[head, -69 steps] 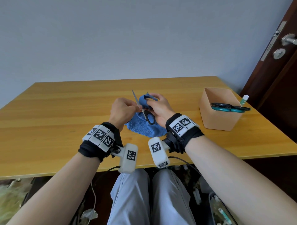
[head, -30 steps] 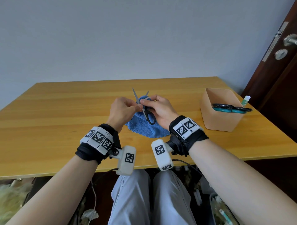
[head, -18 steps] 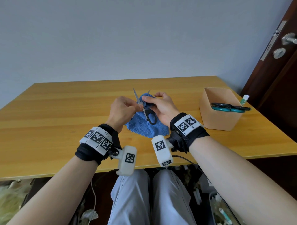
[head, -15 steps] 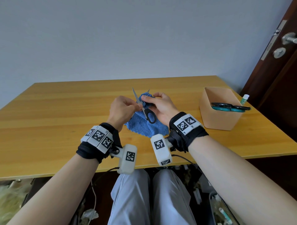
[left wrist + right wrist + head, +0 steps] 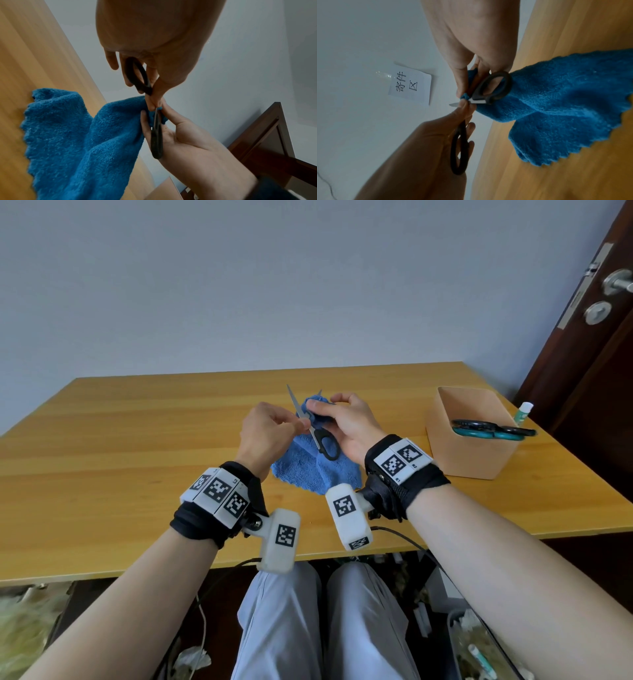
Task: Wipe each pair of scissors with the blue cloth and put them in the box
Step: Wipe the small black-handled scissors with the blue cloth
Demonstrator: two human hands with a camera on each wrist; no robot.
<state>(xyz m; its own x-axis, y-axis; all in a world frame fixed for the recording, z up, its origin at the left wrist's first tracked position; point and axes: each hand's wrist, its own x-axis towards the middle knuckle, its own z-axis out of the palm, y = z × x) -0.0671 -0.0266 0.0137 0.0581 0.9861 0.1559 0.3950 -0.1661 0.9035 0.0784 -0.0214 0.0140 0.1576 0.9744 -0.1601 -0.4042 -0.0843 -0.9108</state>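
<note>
A pair of black-handled scissors (image 5: 325, 444) is held open above the table, blades (image 5: 296, 402) pointing up and away. My left hand (image 5: 301, 424) grips one handle loop (image 5: 137, 75) near the pivot. My right hand (image 5: 313, 405) pinches the blue cloth (image 5: 313, 470) round the other blade; that blade's tip pokes past the cloth. The cloth's lower part drapes onto the wooden table (image 5: 137, 457). The free handle loop (image 5: 494, 86) lies against my right palm. At the right stands the tan box (image 5: 472, 455) with teal and black scissors (image 5: 489, 429) in it.
A small white and green tube (image 5: 524, 413) stands just behind the box at the table's right edge. A dark wooden door (image 5: 589, 344) is to the right. A paper note (image 5: 411, 86) hangs on the wall. My legs are under the table's near edge.
The scissors have opened, so a second blade tip now shows past the cloth. My right hand has shifted the cloth slightly up along the blade. My left hand has barely moved.
</note>
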